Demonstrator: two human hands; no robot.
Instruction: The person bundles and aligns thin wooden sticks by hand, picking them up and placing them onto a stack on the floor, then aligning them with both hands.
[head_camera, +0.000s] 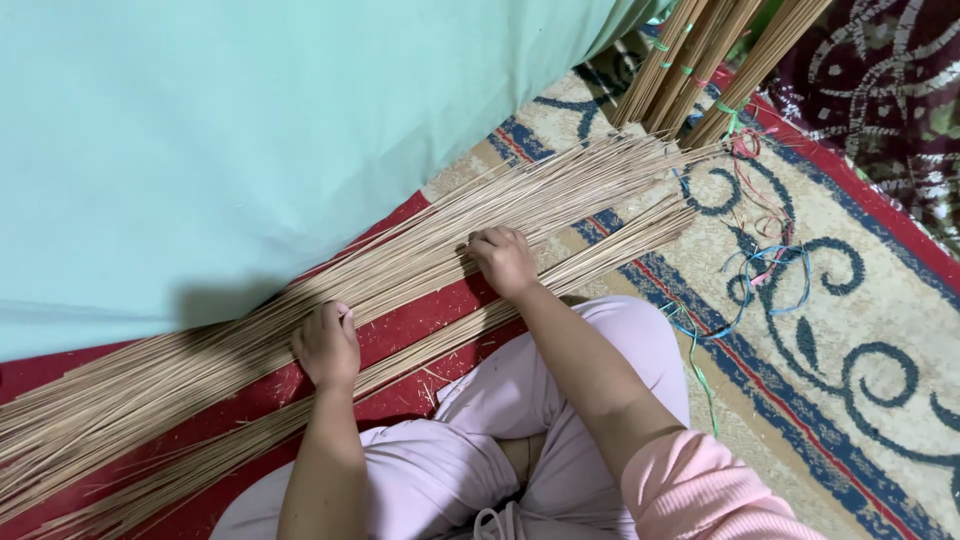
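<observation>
Thin sticks (330, 290) are spread across a red patterned carpet (860, 330) beside a pale green sheet (220, 130), pressed under both hands, left hand (327, 347) and right hand (503, 259), held apart, fingers curled.

Pale tan sticks (300, 300) lie under the right hand (503, 260); beneath them a red carpet (850, 330) with beige field and blue scrolls; beyond, mint-green cloth (250, 130).
</observation>
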